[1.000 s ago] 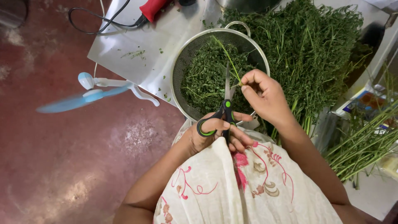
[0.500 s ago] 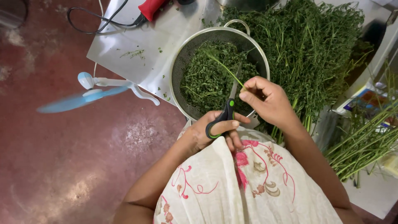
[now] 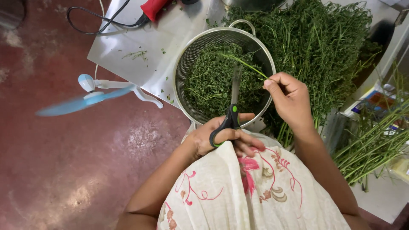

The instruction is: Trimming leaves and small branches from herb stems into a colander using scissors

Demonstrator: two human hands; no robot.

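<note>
Scissors (image 3: 230,115) x1, stem (image 3: 245,64) x1, colander (image 3: 187,64) x1

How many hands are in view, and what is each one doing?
2. The left hand grips black-and-green scissors over the metal colander of cut greens. The right hand pinches a green stem above the colander. No other hands show.

Colander (image 3: 185,68) left of herb pile (image 3: 324,47), probably touching.

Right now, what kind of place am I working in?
Probably a home or small kitchen work area at floor level: a metal colander of cut greens, a big pile of leafy stems beside it, and a red floor.
</note>
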